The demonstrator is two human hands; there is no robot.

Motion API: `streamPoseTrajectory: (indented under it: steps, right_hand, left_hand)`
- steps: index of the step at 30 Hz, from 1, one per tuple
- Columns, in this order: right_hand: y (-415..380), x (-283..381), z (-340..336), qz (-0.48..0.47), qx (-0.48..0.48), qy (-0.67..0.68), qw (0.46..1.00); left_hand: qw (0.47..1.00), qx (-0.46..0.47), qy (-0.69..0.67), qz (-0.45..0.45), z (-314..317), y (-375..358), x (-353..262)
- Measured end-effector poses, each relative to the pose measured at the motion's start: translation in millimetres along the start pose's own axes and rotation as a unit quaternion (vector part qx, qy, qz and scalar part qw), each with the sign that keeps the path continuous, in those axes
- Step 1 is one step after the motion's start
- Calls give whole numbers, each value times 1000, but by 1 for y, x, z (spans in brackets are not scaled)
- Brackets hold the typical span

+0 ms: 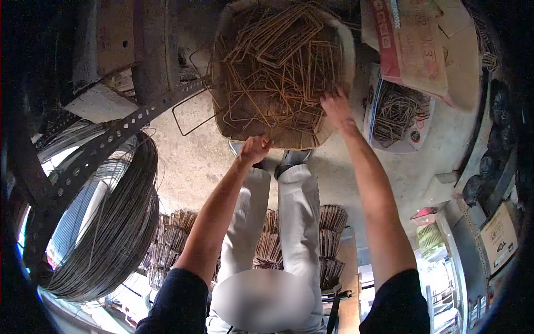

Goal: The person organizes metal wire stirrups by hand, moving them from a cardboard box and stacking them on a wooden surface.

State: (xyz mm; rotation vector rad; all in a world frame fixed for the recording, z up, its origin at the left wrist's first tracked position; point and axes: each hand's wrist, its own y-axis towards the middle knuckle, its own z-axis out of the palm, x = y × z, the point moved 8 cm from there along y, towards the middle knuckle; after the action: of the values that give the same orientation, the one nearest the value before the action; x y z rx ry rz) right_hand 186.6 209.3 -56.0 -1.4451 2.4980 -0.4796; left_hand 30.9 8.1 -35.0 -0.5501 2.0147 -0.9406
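Observation:
A large cardboard box [218, 100] full of rusty bent wire pieces [283, 72] stands on the floor at the top centre. My left hand [256, 149] is closed over the near rim of this box, its fingers curled at the edge. At the box's right side, my right hand [337, 108] reaches over the rim beside the wire pieces, with fingers apart and no piece visibly gripped. One squarish bent wire [192, 132] sticks out past the left side of the box.
A big coil of dark wire [125, 222] hangs at the left beside a perforated metal bar [119, 125]. Right of the box are a smaller box of wire pieces [397, 114] and a cardboard flap [414, 50]. Bundles of rusty pieces [332, 239] lie behind my legs.

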Motion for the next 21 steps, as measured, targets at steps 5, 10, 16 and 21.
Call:
streamPoseTrajectory:
  steps: [5, 10, 16, 21]
  right_hand:
    - [-18, -1, -19, -15, 67, 22, 997]
    - [-20, 7, -41, -59, -30, 59, 996]
    - [-11, 6, -74, 23, -93, 217, 972]
    - [-8, -1, -126, 11, 133, 228, 965]
  left_hand:
    - [1000, -12, 9, 19, -14, -5, -8]
    - [995, -36, 95, 22, -3, 4, 9]
    - [996, -2, 87, -34, -2, 3, -6]
    - [999, 14, 32, -34, -32, -24, -60]
